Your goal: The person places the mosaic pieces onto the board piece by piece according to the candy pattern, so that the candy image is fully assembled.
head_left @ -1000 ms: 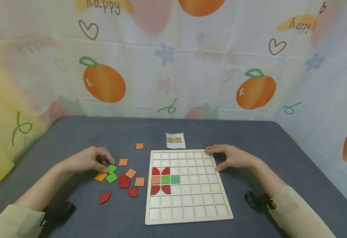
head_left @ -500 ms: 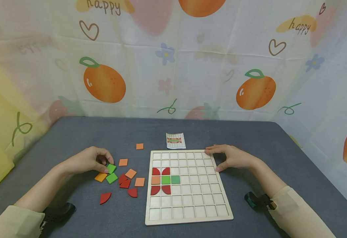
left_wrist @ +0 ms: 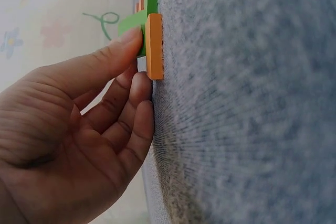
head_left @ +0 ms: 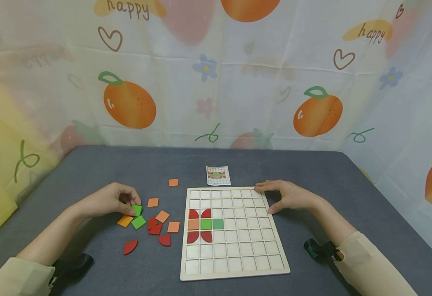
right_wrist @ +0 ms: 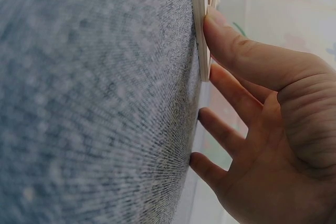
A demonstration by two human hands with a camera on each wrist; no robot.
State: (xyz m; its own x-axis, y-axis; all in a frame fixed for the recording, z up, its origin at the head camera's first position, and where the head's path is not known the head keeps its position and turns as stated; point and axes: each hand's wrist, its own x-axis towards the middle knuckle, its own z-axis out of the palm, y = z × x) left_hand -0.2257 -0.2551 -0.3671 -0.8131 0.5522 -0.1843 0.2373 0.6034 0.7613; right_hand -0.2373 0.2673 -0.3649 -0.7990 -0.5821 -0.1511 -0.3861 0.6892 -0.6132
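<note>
My left hand (head_left: 117, 200) pinches a green square tile (head_left: 137, 209) between thumb and fingers. In the left wrist view the thumb lies against this green tile (left_wrist: 126, 23), tilted above a thicker-looking orange tile (left_wrist: 154, 46). A second green tile (head_left: 139, 222) lies just below it in the head view. To the right, my right hand (head_left: 289, 195) rests at the far right corner of a pale wooden grid board (head_left: 238, 249). Its thumb touches the board's right edge and its fingertips the far edge; in the right wrist view the other fingers spread beside the board (right_wrist: 198, 24).
Red quarter-round tiles (head_left: 130, 247) and orange squares (head_left: 173, 227) lie loose left of the board. Set in its left cells are several red pieces, an orange square (head_left: 193, 224) and two greens (head_left: 218, 223). A small pattern card (head_left: 218, 175) lies beyond the board.
The pinched green tile has shifted slightly left and tilted up in my left fingers. My right hand and the board stay where they were.
</note>
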